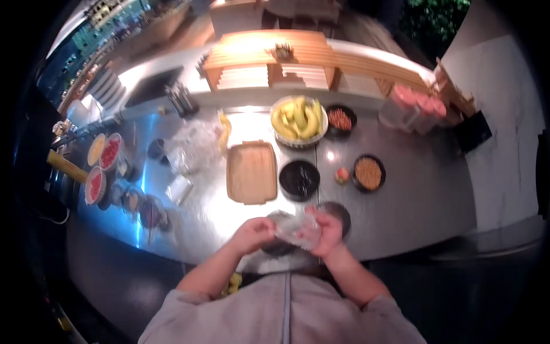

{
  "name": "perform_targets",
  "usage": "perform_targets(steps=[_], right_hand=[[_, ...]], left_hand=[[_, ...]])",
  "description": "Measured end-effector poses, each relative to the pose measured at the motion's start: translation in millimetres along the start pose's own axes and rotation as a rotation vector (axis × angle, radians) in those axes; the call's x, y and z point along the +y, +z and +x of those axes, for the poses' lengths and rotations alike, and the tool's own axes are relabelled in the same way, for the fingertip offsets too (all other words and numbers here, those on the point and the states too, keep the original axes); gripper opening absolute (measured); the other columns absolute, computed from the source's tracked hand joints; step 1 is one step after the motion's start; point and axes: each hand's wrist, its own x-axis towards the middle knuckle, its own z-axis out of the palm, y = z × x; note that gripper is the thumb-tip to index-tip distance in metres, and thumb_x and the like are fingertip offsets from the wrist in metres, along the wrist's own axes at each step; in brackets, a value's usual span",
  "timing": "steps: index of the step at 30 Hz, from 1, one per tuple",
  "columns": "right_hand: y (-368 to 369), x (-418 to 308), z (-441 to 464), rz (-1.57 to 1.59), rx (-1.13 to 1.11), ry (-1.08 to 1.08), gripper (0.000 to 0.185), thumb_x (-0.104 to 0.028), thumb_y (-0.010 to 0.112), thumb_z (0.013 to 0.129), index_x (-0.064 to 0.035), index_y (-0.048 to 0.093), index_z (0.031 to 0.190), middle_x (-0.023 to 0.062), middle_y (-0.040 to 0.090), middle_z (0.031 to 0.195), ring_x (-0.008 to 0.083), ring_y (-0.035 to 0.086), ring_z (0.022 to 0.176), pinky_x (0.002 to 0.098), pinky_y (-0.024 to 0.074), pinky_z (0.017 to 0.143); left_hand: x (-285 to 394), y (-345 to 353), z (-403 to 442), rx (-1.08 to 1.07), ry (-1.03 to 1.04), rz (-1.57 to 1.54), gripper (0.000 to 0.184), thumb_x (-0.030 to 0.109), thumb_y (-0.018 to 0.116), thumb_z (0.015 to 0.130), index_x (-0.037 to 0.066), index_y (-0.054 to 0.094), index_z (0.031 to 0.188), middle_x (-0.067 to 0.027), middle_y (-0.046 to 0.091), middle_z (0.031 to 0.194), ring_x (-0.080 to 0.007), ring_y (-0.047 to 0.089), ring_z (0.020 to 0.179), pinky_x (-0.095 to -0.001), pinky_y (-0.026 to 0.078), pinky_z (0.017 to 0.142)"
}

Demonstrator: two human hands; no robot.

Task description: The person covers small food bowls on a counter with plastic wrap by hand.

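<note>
A piece of clear, crinkled plastic film point(298, 230) is stretched between my two hands near the front edge of the steel counter. My left hand point(255, 235) pinches its left side with closed fingers. On the other side, my right hand point(327, 234) is closed around the plastic, its fingers partly hidden. Whether the film is a bag or a glove I cannot tell. Beneath the hands sit two dark round dishes, one point(277, 247) mostly covered by the plastic and the other point(339, 214) behind my right hand. Just beyond is a black bowl point(299, 180).
A wooden tray point(251, 172), a bowl of bananas point(297, 119), a bowl of brown grains point(368, 174) and a small red-yellow fruit point(342, 175) stand ahead. Crumpled plastic bags point(193, 146) and bowls of red pieces point(110, 151) lie left. Pink-lidded containers point(409, 109) stand back right.
</note>
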Motion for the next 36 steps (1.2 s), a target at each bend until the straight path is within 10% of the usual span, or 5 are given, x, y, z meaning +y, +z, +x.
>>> perform_targets(steps=[12, 13, 21, 26, 36], right_hand=[[29, -60, -55, -0.286, -0.545, -0.365, 0.076, -0.007, 0.056, 0.083, -0.0225, 0.027, 0.152, 0.0162, 0.052, 0.125, 0.0157, 0.051, 0.065, 0.0344, 0.0461, 0.061], [53, -62, -54, -0.383, -0.34, -0.452, 0.076, -0.008, 0.056, 0.085, -0.0239, 0.026, 0.152, 0.0176, 0.047, 0.133, 0.0148, 0.051, 0.064, 0.0324, 0.0462, 0.06], [-49, -172, 84, -0.532, 0.409, -0.353, 0.08, -0.005, 0.046, 0.084, -0.0268, 0.017, 0.155, 0.0086, 0.037, 0.152, 0.0076, 0.039, 0.053, 0.0241, 0.0344, 0.043], [-103, -183, 96, -0.546, 0.582, -0.346, 0.082, -0.002, 0.045, 0.081, -0.025, 0.016, 0.155, 0.0093, 0.044, 0.146, 0.0098, 0.043, 0.053, 0.0224, 0.0375, 0.044], [-124, -171, 83, -0.912, 0.612, -0.012, 0.075, 0.006, 0.047, 0.076, -0.0088, 0.033, 0.149, 0.0087, 0.059, 0.122, 0.0118, 0.056, 0.069, 0.0229, 0.0432, 0.053]], left_hand=[[97, 12, 27, -0.993, 0.598, -0.699, 0.07, 0.035, 0.066, 0.089, 0.022, 0.033, 0.15, -0.0059, 0.034, 0.152, -0.0167, 0.056, 0.082, -0.0313, 0.049, 0.064], [56, -49, 47, -0.408, 0.319, -0.585, 0.067, 0.037, 0.062, 0.092, 0.017, 0.034, 0.149, -0.0093, 0.042, 0.144, -0.0172, 0.06, 0.083, -0.034, 0.053, 0.066], [26, -67, 197, 0.307, 0.105, -0.542, 0.065, 0.049, 0.05, 0.094, 0.004, 0.042, 0.141, -0.005, 0.06, 0.124, -0.009, 0.051, 0.066, -0.026, 0.047, 0.052], [1, -85, 204, 0.359, -0.106, -0.379, 0.051, 0.045, 0.044, 0.099, 0.007, 0.051, 0.131, -0.0026, 0.058, 0.13, -0.0071, 0.038, 0.055, -0.0215, 0.029, 0.043], [-20, -65, 162, 0.472, -0.293, -0.025, 0.028, 0.029, 0.055, 0.095, 0.011, 0.064, 0.116, 0.0038, 0.05, 0.065, -0.0093, 0.04, 0.048, -0.0254, 0.029, 0.042]])
